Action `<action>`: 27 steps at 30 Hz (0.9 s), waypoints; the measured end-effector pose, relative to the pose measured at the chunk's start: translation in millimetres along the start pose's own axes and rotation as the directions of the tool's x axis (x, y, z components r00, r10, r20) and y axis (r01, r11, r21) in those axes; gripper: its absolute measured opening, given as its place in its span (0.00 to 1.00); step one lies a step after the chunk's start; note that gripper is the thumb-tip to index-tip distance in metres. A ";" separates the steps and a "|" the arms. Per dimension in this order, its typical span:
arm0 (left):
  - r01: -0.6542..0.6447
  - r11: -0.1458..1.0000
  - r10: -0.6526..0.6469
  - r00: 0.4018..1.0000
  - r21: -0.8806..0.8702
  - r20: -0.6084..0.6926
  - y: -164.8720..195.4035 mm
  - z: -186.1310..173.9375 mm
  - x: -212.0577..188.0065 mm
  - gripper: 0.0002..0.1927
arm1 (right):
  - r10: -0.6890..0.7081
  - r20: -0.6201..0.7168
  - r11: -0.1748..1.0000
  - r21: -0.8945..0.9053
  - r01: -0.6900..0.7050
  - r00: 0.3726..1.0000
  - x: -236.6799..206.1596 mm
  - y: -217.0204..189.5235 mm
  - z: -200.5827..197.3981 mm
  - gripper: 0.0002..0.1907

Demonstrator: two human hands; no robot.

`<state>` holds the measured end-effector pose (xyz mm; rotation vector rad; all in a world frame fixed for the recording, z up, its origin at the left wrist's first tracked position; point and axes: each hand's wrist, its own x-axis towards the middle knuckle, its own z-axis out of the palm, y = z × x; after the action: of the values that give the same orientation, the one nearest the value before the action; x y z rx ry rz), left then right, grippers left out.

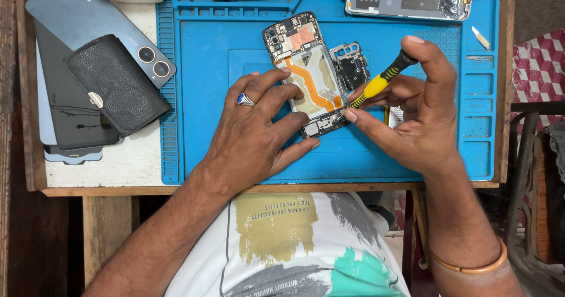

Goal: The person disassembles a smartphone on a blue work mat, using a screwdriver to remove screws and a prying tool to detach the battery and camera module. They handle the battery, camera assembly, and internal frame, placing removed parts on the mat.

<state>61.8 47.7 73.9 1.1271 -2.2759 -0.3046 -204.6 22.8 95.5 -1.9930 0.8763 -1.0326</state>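
Two bare hands are working on an opened smartphone (309, 73) lying on a blue silicone repair mat (235, 67).

The phone, its back removed, is showing a flat orange ribbon cable and small metal shields, and it is lying near the mat's centre. The left hand (256, 129), wearing a blue-stoned ring, is pressing spread fingers on the phone's lower left edge. The right hand (418, 108) is pinching a yellow-and-black screwdriver (379, 82), its tip touching the phone's lower right edge. A small dark metal cover plate (351, 64) is lying just right of the phone. Left of the mat, a pebbled black leather pouch (115, 85) is resting on stacked smooth grey phones (76, 14).
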 end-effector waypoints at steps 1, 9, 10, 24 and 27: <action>0.001 1.000 -0.001 1.000 -0.001 0.000 0.2 -0.2 0.3 0.18 | 0.002 0.000 1.000 -0.001 -0.002 1.000 0.0 -0.1 0.1 0.48; 0.002 1.000 -0.002 1.000 -0.012 0.010 0.6 -3.9 2.9 0.17 | 0.013 -0.008 1.000 0.008 -0.013 1.000 -0.1 0.0 0.9 0.48; -0.002 1.000 0.002 1.000 -0.012 0.006 0.6 -4.4 3.2 0.17 | 0.015 -0.012 1.000 0.006 -0.014 1.000 -0.3 0.2 1.3 0.48; -0.010 1.000 0.010 1.000 -0.008 -0.003 0.4 -4.9 2.7 0.18 | -0.027 -0.023 0.999 -0.038 0.026 0.999 5.6 -3.0 2.5 0.50; -0.010 1.000 0.010 1.000 -0.002 0.005 0.4 -5.2 2.9 0.17 | -0.027 -0.018 0.999 -0.028 0.026 0.999 4.5 -2.6 2.3 0.51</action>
<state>63.2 46.0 79.4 1.1154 -2.2843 -0.3062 -199.9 21.2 98.4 -2.0262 0.8806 -1.0604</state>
